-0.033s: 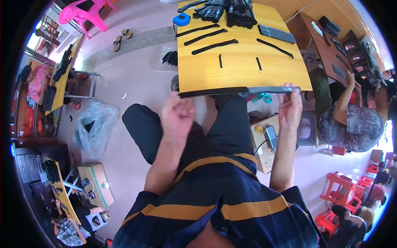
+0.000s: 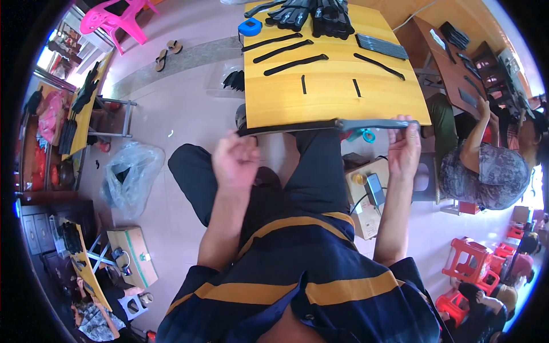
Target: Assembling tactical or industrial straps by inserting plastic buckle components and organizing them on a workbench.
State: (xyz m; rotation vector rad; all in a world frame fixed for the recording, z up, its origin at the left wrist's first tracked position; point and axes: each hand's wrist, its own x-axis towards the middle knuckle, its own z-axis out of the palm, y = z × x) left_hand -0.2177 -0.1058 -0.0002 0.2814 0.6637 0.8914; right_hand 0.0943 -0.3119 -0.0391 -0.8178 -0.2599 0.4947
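A long strap [image 2: 291,127], black at its left part and grey at its right, is stretched level along the near edge of the yellow table [image 2: 274,108]. My left hand [image 2: 235,157] is closed on its black end, slightly blurred. My right hand [image 2: 404,146] pinches the grey end between thumb and fingers. Beyond the strap, several loose black straps [image 2: 295,64] lie on the tabletop. Two short black strips [image 2: 304,84] lie nearer to me. At the far side are thick bundles of black and grey straps [image 2: 331,20].
A blue tape measure [image 2: 250,27] sits at the table's far left corner, and a stack of grey strips [image 2: 381,47] at the right. Below the right side are a cardboard box [image 2: 366,220] and a teal tape ring [image 2: 368,135]. A person [image 2: 486,171] sits at the right.
My hands have moved slightly apart, the left one leftward and the right one rightward. The strap between them now spans a little more width.
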